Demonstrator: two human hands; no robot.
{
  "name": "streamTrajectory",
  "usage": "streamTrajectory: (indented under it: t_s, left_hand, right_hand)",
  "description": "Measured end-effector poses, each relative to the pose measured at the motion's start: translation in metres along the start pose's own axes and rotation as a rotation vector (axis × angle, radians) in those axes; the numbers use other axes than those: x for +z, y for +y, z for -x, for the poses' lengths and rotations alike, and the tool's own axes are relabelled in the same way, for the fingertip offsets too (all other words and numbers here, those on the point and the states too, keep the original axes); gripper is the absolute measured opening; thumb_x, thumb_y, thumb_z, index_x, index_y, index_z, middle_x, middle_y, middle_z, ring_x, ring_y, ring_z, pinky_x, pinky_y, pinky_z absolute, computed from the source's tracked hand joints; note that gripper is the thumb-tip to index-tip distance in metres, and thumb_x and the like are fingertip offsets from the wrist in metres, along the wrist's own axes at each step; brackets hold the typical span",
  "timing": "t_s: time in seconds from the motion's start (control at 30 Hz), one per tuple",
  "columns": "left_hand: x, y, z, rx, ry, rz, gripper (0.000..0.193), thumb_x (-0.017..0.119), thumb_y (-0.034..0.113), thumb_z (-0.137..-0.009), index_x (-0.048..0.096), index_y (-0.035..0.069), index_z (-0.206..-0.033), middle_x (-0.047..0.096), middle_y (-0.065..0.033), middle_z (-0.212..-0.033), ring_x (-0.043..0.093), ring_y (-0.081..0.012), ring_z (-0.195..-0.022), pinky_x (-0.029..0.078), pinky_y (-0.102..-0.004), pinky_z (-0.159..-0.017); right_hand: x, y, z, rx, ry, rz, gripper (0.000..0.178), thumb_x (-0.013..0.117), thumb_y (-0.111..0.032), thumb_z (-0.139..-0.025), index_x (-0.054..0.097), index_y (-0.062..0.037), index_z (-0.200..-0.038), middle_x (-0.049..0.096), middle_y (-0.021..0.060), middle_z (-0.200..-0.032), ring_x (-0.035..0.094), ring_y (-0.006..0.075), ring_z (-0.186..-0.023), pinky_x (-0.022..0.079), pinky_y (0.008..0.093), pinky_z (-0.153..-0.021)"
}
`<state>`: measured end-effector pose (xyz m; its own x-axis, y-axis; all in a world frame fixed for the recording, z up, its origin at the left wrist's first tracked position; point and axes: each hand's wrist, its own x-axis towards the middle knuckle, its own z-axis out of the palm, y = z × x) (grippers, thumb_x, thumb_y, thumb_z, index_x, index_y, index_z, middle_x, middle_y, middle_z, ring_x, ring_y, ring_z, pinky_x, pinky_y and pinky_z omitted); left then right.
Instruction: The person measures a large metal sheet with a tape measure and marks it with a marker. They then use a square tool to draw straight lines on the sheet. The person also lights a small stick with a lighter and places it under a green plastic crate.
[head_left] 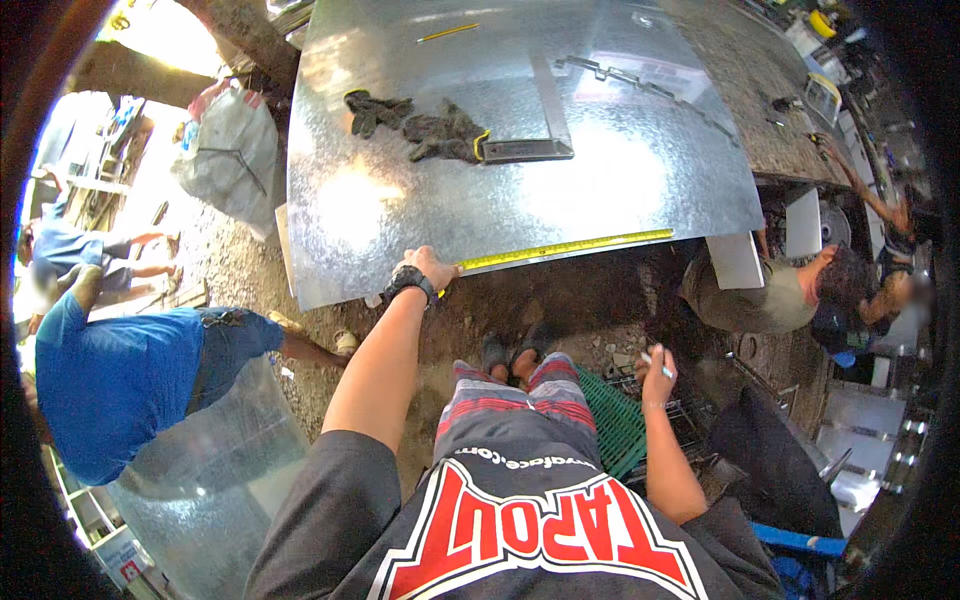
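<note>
A shiny galvanized metal sheet (pixel 450 205) lies in front of me. At its near edge my left hand (pixel 432 268), with a dark watch on the wrist, is closed on a tape measure, whose case is mostly hidden by the hand. The yellow tape blade (pixel 570 248) runs out to the right along that edge. My right hand (pixel 657 376) hangs low, off the sheet, with its fingers closed around a slim, pale pen (pixel 666 371). On the sheet lie dark work gloves (pixel 440 130), a metal square (pixel 545 149) touching them, and a yellow pencil (pixel 447 33).
Across the sheet's right part runs a notched dark line or strip (pixel 650 88). A green crate (pixel 610 420) stands by my legs. At left a person in blue (pixel 120 370) bends beside a curved metal sheet (pixel 215 490). Another person (pixel 750 295) crouches at right, near the sheet's corner.
</note>
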<state>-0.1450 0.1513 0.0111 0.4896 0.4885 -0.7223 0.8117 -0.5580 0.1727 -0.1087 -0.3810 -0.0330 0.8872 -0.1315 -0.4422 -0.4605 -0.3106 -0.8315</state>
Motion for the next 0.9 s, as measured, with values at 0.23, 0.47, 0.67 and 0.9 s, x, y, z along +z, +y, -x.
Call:
streamTrajectory:
  t_s: [0.23, 0.47, 0.67, 0.9]
  left_hand:
    - [0.003, -0.016, -0.007, 0.069, 0.045, 0.035, 0.069, 0.083, 0.06, -0.08, 0.076, 0.001, -0.116, 0.069, -0.024, -0.125, 0.068, -0.0388, -0.119, 0.055, -0.0492, -0.101]
    - [-0.022, -0.037, 0.006, 0.312, 0.115, 0.508, 0.06, 0.081, 0.058, -0.088, 0.069, -0.001, -0.088, 0.068, -0.0092, -0.079, 0.063, -0.0169, -0.071, 0.051, -0.0356, -0.062]
    - [-0.046, -0.035, 0.014, 0.16, 0.191, 0.929, 0.06, 0.079, 0.056, -0.091, 0.068, -0.001, -0.103, 0.068, -0.0053, -0.08, 0.064, -0.0127, -0.068, 0.052, -0.0292, -0.06]
    - [-0.048, -0.047, 0.001, -0.015, 0.39, 0.789, 0.092, 0.091, 0.059, -0.075, 0.052, -0.004, -0.13, 0.067, -0.0213, -0.107, 0.069, -0.0274, -0.094, 0.057, -0.0403, -0.082]
  right_hand:
    - [-0.033, 0.103, 0.093, 0.289, 0.189, 0.013, 0.06, 0.052, -0.054, -0.109, 0.064, 0.0032, -0.118, 0.07, 0.0106, -0.079, 0.064, 0.0173, -0.056, 0.046, 0.0301, -0.043]
    - [0.0, 0.057, 0.048, -0.04, 0.133, 0.057, 0.055, 0.05, -0.051, -0.112, 0.068, 0.0008, -0.113, 0.067, 0.0073, -0.09, 0.062, 0.0163, -0.074, 0.052, 0.0347, -0.069]
    - [0.065, -0.119, -0.062, -0.433, 0.1, 0.105, 0.049, 0.047, -0.043, -0.114, 0.068, -0.0003, -0.126, 0.072, 0.0108, -0.117, 0.067, 0.0218, -0.103, 0.055, 0.0395, -0.094]
    - [0.19, -0.216, -0.187, -0.809, -0.066, 0.311, 0.04, 0.064, -0.035, -0.106, 0.064, -0.0006, -0.128, 0.066, 0.0179, -0.127, 0.063, 0.0331, -0.121, 0.049, 0.0457, -0.104]
